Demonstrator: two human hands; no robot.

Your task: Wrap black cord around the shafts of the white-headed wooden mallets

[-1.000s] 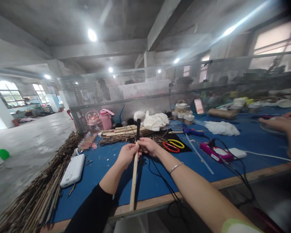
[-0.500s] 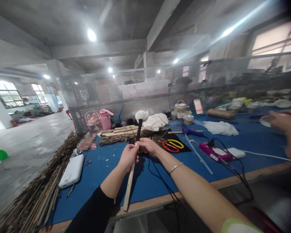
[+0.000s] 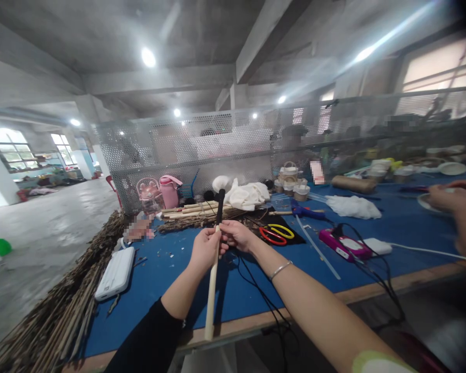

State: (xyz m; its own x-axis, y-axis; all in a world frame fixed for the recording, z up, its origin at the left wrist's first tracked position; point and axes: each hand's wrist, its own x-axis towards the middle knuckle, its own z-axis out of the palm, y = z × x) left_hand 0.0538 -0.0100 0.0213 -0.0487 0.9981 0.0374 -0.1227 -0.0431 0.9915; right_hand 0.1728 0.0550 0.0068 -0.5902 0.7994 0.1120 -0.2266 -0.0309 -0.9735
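Observation:
A pale wooden stick (image 3: 212, 295) slants down over the table's front edge, its upper part wrapped in black (image 3: 220, 204) with a white rounded head (image 3: 221, 183) at the top. My left hand (image 3: 206, 249) is closed round the stick just below the black part. Beside it, my right hand (image 3: 236, 236) has its fingers pinched at the lower end of the black wrapping; the fingertips are partly hidden. Red and yellow scissors (image 3: 274, 234) lie on black cloth to the right of my right hand.
On the blue table (image 3: 151, 290) are a white power bank (image 3: 115, 273), a magenta device (image 3: 345, 245) with cables, a blue glue gun (image 3: 305, 210) and white cloth (image 3: 247, 195). Bundled dry stems (image 3: 58, 305) line the left edge. Another person's hands (image 3: 456, 204) are at the right.
The stick has turned more upright, its lower end shifting right and its white head slightly left. Both my hands stay on it. The other person's hands have moved slightly.

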